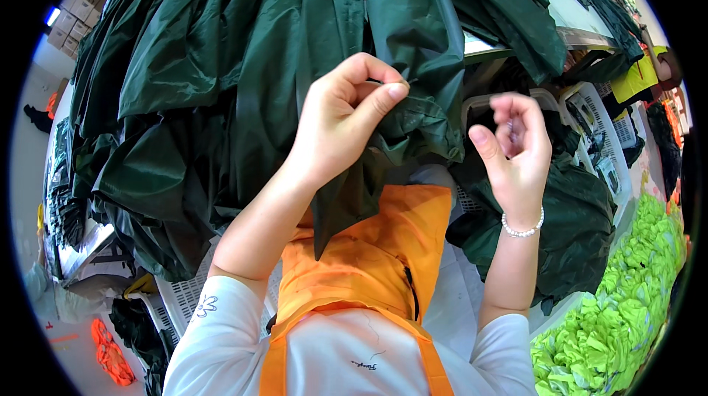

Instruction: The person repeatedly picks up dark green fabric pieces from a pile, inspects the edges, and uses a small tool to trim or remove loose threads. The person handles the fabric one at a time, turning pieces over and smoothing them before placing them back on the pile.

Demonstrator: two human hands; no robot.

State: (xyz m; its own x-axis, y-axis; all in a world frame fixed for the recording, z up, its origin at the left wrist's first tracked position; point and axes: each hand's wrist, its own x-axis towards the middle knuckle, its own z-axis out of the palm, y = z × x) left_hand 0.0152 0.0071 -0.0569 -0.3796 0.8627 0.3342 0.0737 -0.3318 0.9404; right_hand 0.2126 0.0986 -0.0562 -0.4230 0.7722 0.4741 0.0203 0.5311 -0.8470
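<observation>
My left hand (339, 119) is raised in front of me, thumb and forefinger pinched together on an edge of shiny dark green fabric (422, 127). Only a small bit shows at the fingertips; the fabric hangs bunched just below and right of them. Off to the right, my right hand (520, 145) is in the air, apart from the cloth, thumb and bent fingers spread with nothing between them. Its fingers are a little blurred. A beaded bracelet (523, 228) circles that wrist. Long dark green garments (214, 49) lie heaped ahead, draping over the table edge toward me.
On the right, more dark green fabric (564, 212) spills from a white crate. Bright lime-green pieces (619, 307) are piled at the lower right. An orange bundle (110, 352) lies on the floor at lower left. My orange apron (369, 256) covers my lap.
</observation>
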